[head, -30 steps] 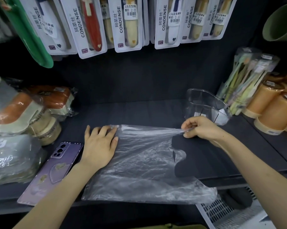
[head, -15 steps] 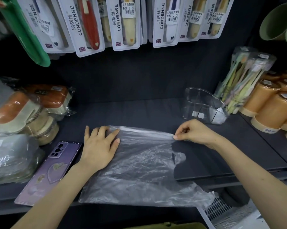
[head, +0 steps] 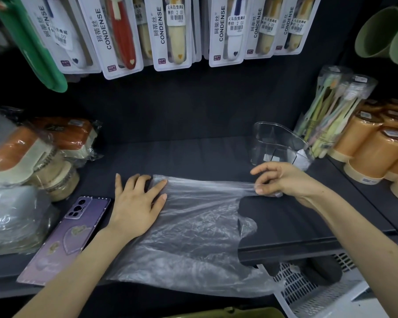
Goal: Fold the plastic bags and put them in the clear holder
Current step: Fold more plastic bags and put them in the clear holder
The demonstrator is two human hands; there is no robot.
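A clear plastic bag (head: 193, 235) lies spread flat on the dark shelf (head: 193, 154), its near edge hanging over the shelf front. My left hand (head: 136, 203) rests flat on the bag's far left corner, fingers straight and spread. My right hand (head: 283, 180) pinches the bag's far handle between thumb and fingers and holds it taut to the right. The clear holder (head: 278, 145) stands just behind my right hand, with no bag inside it.
A purple phone (head: 65, 239) lies left of my left hand. Wrapped orange-and-cream packs (head: 33, 152) crowd the left. Toothbrush packs (head: 331, 120) and orange cups (head: 376, 152) stand at the right. Carded toothbrush cases (head: 170, 31) hang overhead. A white basket (head: 308, 288) sits below the shelf front.
My right hand has shifted a little along the bag's far edge and keeps the handle stretched. My left hand stays pressed on the left corner.
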